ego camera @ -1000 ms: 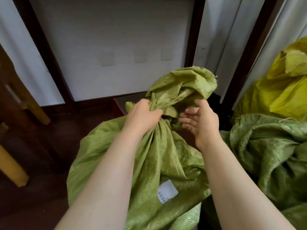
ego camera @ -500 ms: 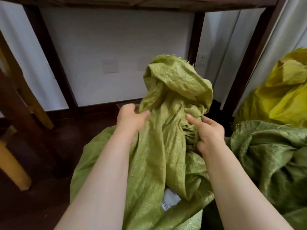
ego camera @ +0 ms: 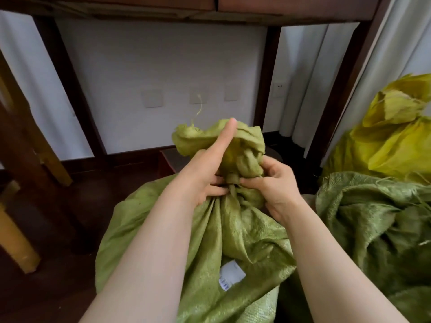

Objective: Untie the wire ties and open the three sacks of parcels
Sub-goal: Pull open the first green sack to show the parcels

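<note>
Left hand (ego camera: 205,176): fingers curled round the gathered neck of the light green sack (ego camera: 233,241); thumb (ego camera: 227,136) straight, raised against the bunched top.
Right hand (ego camera: 278,185): fingers bent, tips pinching the neck fabric from the right, facing the left hand's fingers.
Forearms: both come in from the bottom edge and converge on the neck.
Sack position: centre of view on the dark floor (ego camera: 58,229), white label (ego camera: 232,275) on its near face, base cut off by the bottom edge.
Tie: cannot be made out among the folds between the fingertips.
Neighbours: dark green sack (ego camera: 373,217) just beside it on the right; yellow sack (ego camera: 396,141) behind that; both cut off by the right edge.
Room: open floor to the left as far as a yellow wooden leg (ego camera: 16,241); dark table frame (ego camera: 163,10) overhead, white wall (ego camera: 163,66) behind.
</note>
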Action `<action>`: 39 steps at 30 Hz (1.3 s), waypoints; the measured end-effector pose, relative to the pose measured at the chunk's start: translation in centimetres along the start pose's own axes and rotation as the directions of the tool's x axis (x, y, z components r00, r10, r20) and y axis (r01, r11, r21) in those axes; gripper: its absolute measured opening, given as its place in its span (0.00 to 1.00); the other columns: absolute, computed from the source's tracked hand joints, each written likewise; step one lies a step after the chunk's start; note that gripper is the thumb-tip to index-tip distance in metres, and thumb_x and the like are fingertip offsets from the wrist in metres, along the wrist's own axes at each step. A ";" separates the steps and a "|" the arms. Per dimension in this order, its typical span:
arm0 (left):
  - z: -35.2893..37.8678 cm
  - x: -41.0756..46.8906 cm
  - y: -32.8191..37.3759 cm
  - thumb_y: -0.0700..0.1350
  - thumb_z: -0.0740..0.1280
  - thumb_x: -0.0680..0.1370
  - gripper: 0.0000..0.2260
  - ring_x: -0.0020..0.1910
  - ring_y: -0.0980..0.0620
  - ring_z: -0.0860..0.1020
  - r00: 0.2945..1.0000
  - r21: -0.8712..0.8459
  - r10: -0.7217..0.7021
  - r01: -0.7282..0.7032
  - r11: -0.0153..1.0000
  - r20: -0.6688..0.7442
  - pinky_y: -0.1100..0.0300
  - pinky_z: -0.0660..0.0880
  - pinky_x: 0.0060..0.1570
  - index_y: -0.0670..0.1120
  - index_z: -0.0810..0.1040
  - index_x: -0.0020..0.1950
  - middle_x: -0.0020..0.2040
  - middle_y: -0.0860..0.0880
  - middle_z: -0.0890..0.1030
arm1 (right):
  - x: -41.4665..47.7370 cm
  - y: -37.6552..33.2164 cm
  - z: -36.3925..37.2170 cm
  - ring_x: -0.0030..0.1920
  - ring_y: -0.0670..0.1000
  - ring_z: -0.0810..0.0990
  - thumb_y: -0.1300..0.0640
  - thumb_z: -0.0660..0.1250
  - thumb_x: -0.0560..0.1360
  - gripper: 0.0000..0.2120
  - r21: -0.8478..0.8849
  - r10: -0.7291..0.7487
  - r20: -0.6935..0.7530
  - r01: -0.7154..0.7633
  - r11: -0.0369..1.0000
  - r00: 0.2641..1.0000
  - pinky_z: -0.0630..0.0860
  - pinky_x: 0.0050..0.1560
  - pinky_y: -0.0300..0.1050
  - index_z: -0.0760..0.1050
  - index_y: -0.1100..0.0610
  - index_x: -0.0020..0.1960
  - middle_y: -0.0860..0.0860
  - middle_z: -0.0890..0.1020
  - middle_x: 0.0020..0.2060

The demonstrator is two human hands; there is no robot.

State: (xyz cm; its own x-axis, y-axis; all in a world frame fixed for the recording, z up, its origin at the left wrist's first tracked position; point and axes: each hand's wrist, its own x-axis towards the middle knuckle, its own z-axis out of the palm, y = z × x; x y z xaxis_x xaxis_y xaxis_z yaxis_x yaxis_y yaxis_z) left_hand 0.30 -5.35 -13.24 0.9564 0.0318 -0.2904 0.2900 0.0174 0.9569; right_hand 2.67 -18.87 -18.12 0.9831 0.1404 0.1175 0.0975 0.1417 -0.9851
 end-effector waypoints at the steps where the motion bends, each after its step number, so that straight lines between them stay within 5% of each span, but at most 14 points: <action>1: -0.1 0.4 -0.4 0.69 0.71 0.62 0.34 0.53 0.44 0.80 0.999 -0.049 0.011 -0.013 0.999 -0.048 0.48 0.79 0.50 0.50 0.74 0.60 0.54 0.47 0.79 | -0.1 0.0 0.1 0.44 0.62 0.82 0.73 0.71 0.58 0.17 -0.020 0.029 0.071 -0.028 0.999 0.997 0.80 0.48 0.59 0.80 0.65 0.46 0.58 0.82 0.40; 4: -0.6 1.0 -1.2 0.37 0.63 0.76 0.09 0.44 0.46 0.80 0.966 -0.180 0.034 -0.082 0.980 -0.255 0.53 0.80 0.38 0.42 0.77 0.55 0.48 0.43 0.81 | -0.2 -0.7 -0.2 0.46 0.62 0.79 0.61 0.65 0.54 0.20 0.058 0.174 0.037 -0.176 0.983 0.984 0.77 0.51 0.56 0.80 0.69 0.44 0.60 0.82 0.44; 7: -1.9 0.5 -1.1 0.24 0.53 0.73 0.16 0.41 0.42 0.78 0.952 -0.404 -0.118 -0.007 0.915 -0.284 0.51 0.78 0.32 0.39 0.74 0.51 0.47 0.38 0.76 | -0.2 -1.7 -0.5 0.47 0.55 0.80 0.48 0.64 0.70 0.16 -0.005 0.284 -0.263 -0.296 0.955 0.922 0.77 0.51 0.50 0.83 0.59 0.42 0.57 0.82 0.53; 10: -3.0 -0.6 0.3 0.28 0.52 0.74 0.13 0.42 0.40 0.77 0.942 -0.559 -0.231 0.059 0.827 -0.242 0.46 0.75 0.34 0.39 0.73 0.47 0.48 0.38 0.75 | -0.4 -2.0 0.2 0.61 0.57 0.74 0.37 0.73 0.63 0.43 -0.260 0.492 -0.247 -0.546 0.796 0.835 0.74 0.58 0.53 0.64 0.57 0.70 0.54 0.72 0.64; 12: -3.4 -1.5 1.5 0.41 0.59 0.77 0.08 0.46 0.40 0.79 0.962 -0.590 -0.242 0.122 0.798 -0.128 0.47 0.76 0.39 0.41 0.76 0.49 0.49 0.39 0.79 | -0.7 -1.5 1.4 0.59 0.58 0.76 0.46 0.78 0.62 0.47 -0.203 0.565 -0.148 -0.584 0.786 0.812 0.77 0.56 0.54 0.58 0.57 0.72 0.55 0.74 0.62; 14: -4.3 -2.1 2.2 0.55 0.70 0.71 0.18 0.49 0.42 0.81 0.972 -0.460 -0.224 0.167 0.872 -0.073 0.50 0.78 0.44 0.43 0.79 0.54 0.50 0.41 0.82 | -0.6 -0.9 2.2 0.52 0.59 0.81 0.64 0.77 0.63 0.39 0.020 0.563 -0.109 -0.564 0.826 0.820 0.79 0.52 0.58 0.64 0.60 0.70 0.58 0.78 0.57; 18: -7.6 -1.3 1.3 0.41 0.78 0.65 0.21 0.51 0.45 0.79 0.894 0.259 -0.066 0.198 0.945 -0.444 0.52 0.77 0.52 0.39 0.74 0.54 0.53 0.42 0.80 | 0.1 -1.2 3.0 0.49 0.61 0.81 0.78 0.63 0.67 0.27 0.441 0.478 -0.246 -0.342 0.830 0.843 0.79 0.52 0.58 0.74 0.61 0.63 0.63 0.79 0.54; 22: -10.1 -1.6 1.2 0.46 0.77 0.65 0.53 0.73 0.40 0.58 0.818 0.752 0.064 0.490 0.440 -0.571 0.48 0.59 0.70 0.36 0.42 0.75 0.74 0.38 0.55 | 0.5 -2.3 2.5 0.49 0.63 0.79 0.80 0.56 0.67 0.18 0.544 0.453 -0.277 -0.250 0.801 0.847 0.75 0.58 0.62 0.77 0.63 0.45 0.64 0.79 0.49; 25: -9.3 -1.9 2.0 0.38 0.72 0.68 0.55 0.74 0.40 0.34 0.831 0.933 0.425 0.338 0.127 -0.359 0.43 0.43 0.73 0.43 0.27 0.73 0.74 0.39 0.31 | 0.7 -2.7 2.9 0.52 0.65 0.77 0.78 0.53 0.65 0.17 0.527 0.489 -0.248 -0.307 0.793 0.836 0.72 0.60 0.64 0.74 0.63 0.42 0.64 0.76 0.52; 27: -8.1 -1.6 2.7 0.33 0.66 0.71 0.48 0.76 0.41 0.40 0.905 0.988 0.396 0.131 0.084 -0.154 0.46 0.55 0.72 0.50 0.32 0.75 0.76 0.42 0.35 | 1.0 -2.8 2.9 0.55 0.67 0.77 0.75 0.52 0.63 0.17 0.526 0.523 -0.233 -0.346 0.777 0.820 0.72 0.58 0.67 0.73 0.63 0.44 0.64 0.76 0.54; 30: -7.3 -0.8 2.8 0.54 0.58 0.78 0.25 0.68 0.43 0.68 0.983 0.960 0.096 0.130 0.246 -0.158 0.53 0.69 0.58 0.48 0.61 0.74 0.73 0.44 0.64 | 1.1 -3.7 2.7 0.62 0.65 0.73 0.67 0.59 0.70 0.17 -0.060 0.429 -0.369 -0.482 0.874 0.824 0.72 0.60 0.65 0.71 0.59 0.58 0.61 0.73 0.60; 32: -7.3 -0.3 1.3 0.69 0.55 0.74 0.39 0.68 0.42 0.68 0.968 0.947 -0.047 0.249 0.205 -0.245 0.51 0.67 0.62 0.42 0.61 0.74 0.73 0.43 0.64 | 1.0 -3.6 2.3 0.72 0.62 0.58 0.61 0.65 0.70 0.33 -0.757 0.170 -0.409 -0.437 0.486 0.896 0.56 0.71 0.64 0.57 0.54 0.72 0.59 0.60 0.72; 35: -7.6 0.6 -0.3 0.70 0.63 0.69 0.53 0.69 0.41 0.67 0.956 0.937 -0.114 0.288 0.198 -0.270 0.49 0.67 0.66 0.37 0.43 0.76 0.73 0.40 0.64 | 1.3 -4.3 3.9 0.76 0.58 0.49 0.60 0.65 0.70 0.35 -0.993 -0.262 -0.013 0.017 0.115 0.965 0.44 0.73 0.58 0.56 0.56 0.74 0.57 0.54 0.75; 39: -7.8 0.7 -0.5 0.60 0.71 0.68 0.33 0.57 0.43 0.76 0.975 0.954 -0.114 0.213 0.213 -0.193 0.50 0.74 0.58 0.43 0.70 0.66 0.62 0.46 0.75 | 2.5 -4.7 7.5 0.71 0.57 0.64 0.43 0.72 0.68 0.43 -0.933 0.381 0.160 0.013 0.360 0.911 0.66 0.68 0.51 0.55 0.58 0.75 0.56 0.63 0.71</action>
State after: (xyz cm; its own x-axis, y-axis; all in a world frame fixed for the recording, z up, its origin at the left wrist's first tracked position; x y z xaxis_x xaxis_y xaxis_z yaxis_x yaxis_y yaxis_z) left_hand 0.56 2.46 -13.96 0.8923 0.2215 -0.3934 0.2995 -0.9424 0.1487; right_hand 3.53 -11.80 -12.27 0.9077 0.3384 -0.2479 0.1927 -0.8613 -0.4702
